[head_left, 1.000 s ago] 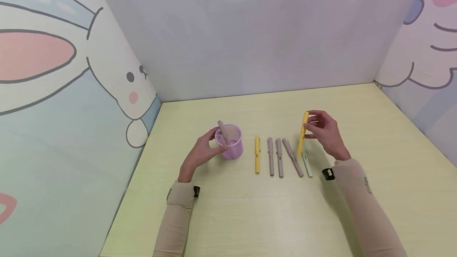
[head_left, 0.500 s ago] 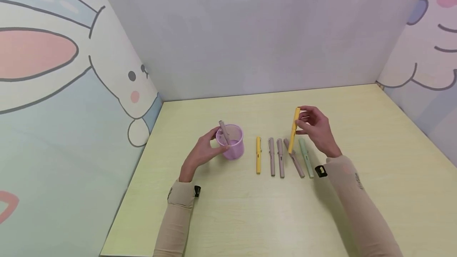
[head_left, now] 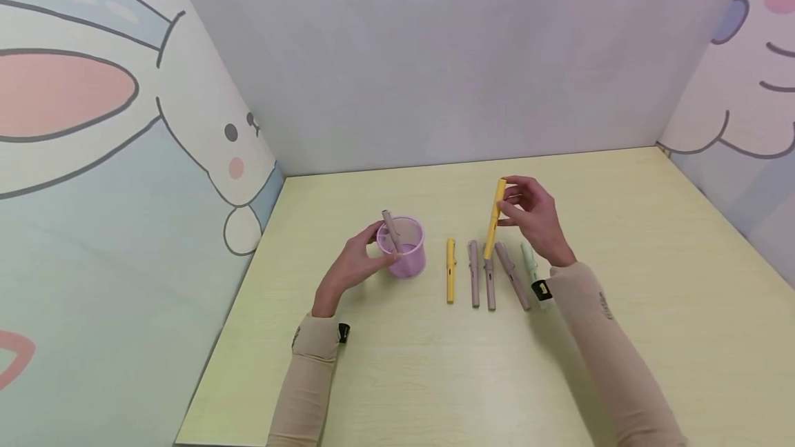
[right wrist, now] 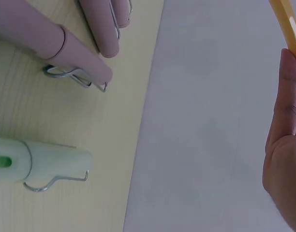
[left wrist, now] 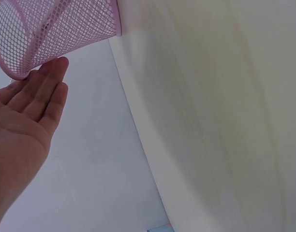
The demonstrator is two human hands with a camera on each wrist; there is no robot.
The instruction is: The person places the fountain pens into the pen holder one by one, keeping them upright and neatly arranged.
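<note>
My left hand (head_left: 355, 266) holds a pink-purple mesh pen cup (head_left: 413, 266), thumb at the near rim and fingers behind its side. In the left wrist view those fingers lie along the mesh wall (left wrist: 82, 29). One mauve pen (head_left: 391, 227) leans inside the cup. My right hand (head_left: 534, 218) pinches a yellow pen (head_left: 495, 216) by its upper part, nearly upright above the row of pens. Its lower end overlaps a mauve pen (head_left: 491, 292) in the head view. In the right wrist view only part of the yellow pen (right wrist: 287, 24) shows.
On the pale wooden table (head_left: 397, 378), another yellow pen (head_left: 450, 278) lies right of the cup. Two more mauve pens, one straight (head_left: 475, 281) and one slanted (head_left: 514, 280), lie beside it. A mint green pen (head_left: 530, 261) is partly covered by the right wrist strap. A wall (head_left: 435, 61) stands behind.
My right hand has carried the yellow pen leftward and slightly up, from over the green pen to over the middle mauve pen. The left hand and cup have stayed put.
</note>
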